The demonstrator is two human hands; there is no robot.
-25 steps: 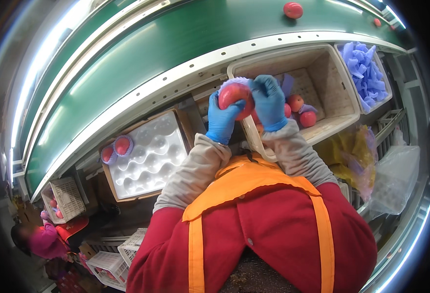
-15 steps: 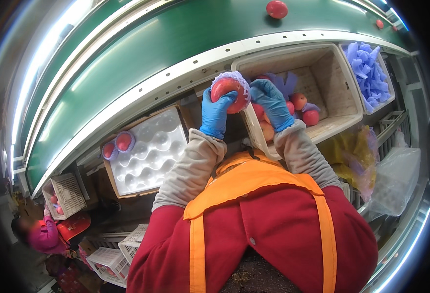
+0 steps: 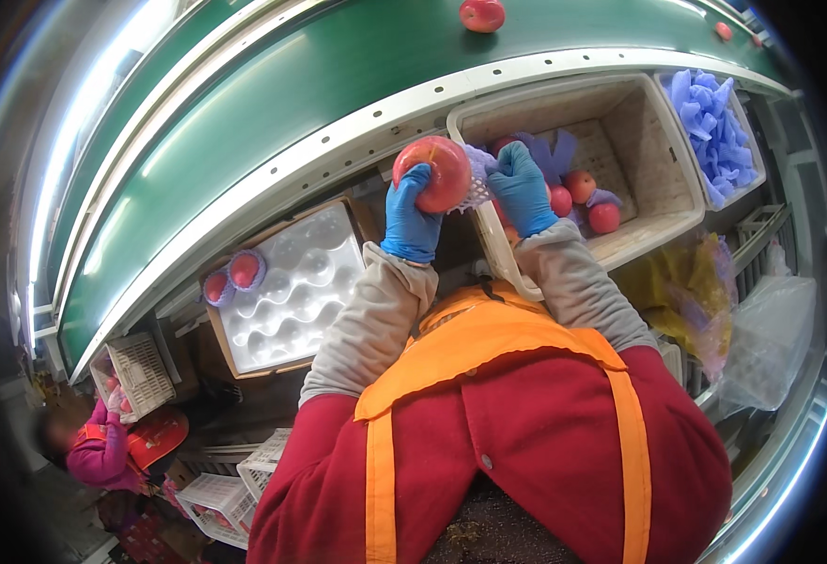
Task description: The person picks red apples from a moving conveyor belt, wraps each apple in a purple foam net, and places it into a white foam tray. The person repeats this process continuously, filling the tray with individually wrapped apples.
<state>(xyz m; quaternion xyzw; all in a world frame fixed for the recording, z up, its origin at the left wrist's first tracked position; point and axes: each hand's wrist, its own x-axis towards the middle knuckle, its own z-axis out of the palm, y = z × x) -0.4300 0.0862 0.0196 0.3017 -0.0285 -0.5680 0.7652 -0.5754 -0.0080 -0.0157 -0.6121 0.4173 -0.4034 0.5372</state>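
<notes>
While the left grip [image 3: 412, 222] clasps a glossy round apple [image 3: 443, 169], the right grip [image 3: 523, 193] pinches lilac foam netting [image 3: 476, 180].

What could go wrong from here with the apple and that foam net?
The left grip seems to be the red apple's main support, so if it slackens, the fruit might slip and bruise against the nearby pale crate. The purple foam net, pinched by the right grip at the apple's side, could tear or snag if pulled hard.
</notes>
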